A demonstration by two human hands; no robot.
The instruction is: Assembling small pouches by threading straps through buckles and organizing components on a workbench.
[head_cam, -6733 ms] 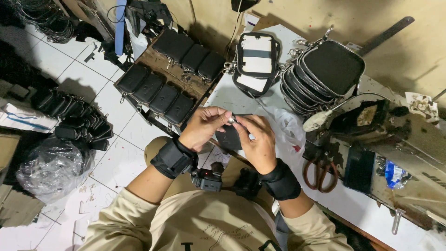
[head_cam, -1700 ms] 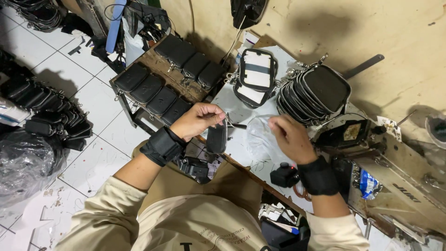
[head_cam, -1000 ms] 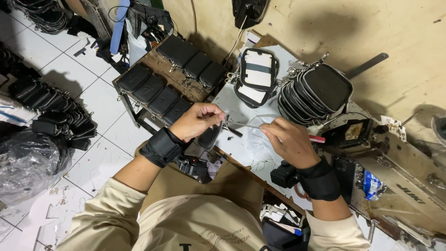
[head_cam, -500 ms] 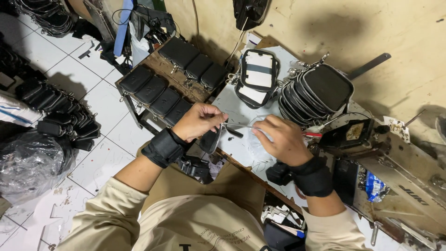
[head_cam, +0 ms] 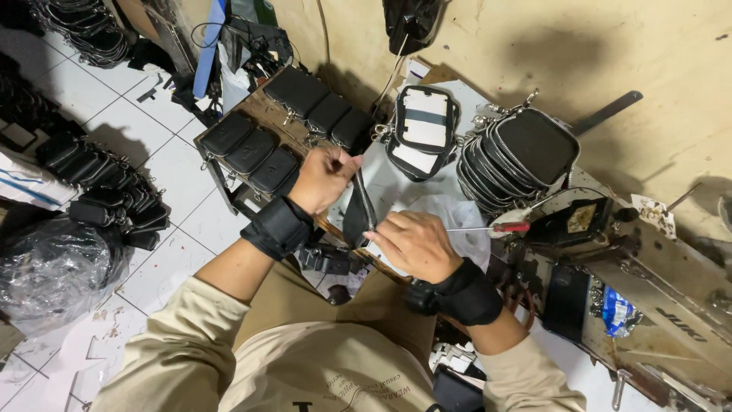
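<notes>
A: What are the hands doing over the bench?

B: The left hand (head_cam: 326,179) pinches the top of a small black zippered pouch (head_cam: 358,212), fingers closed on its upper corner, so the pouch hangs upright between the two hands, above the near edge of the pale worktable (head_cam: 381,183). The right hand (head_cam: 414,244) is closed on the pouch's lower edge, beside the metal zip line that runs down its side. Both wrists wear black wrist wraps (head_cam: 280,226).

A: So both hands are clamped on the same piece?

B: Yes, one above and one below, close together with the pouch between them.

A: What could go wrong from here?

B: I'd judge the zip is the weak point. If the hands pull at different angles, the teeth may bind or the slider may snag the fabric edge. The red-handled screwdriver (head_cam: 488,227) lies just beside the right hand, tip towards it; a careless sweep of that wrist could knock it off the table or catch a knuckle.

A: Anything else nearby at risk?

B: The stack of finished black zip cases (head_cam: 518,156) leans near the wall, and a row of black pouches (head_cam: 293,122) sits on the wooden rack (head_cam: 221,172). An elbow swing could topple either.
</notes>
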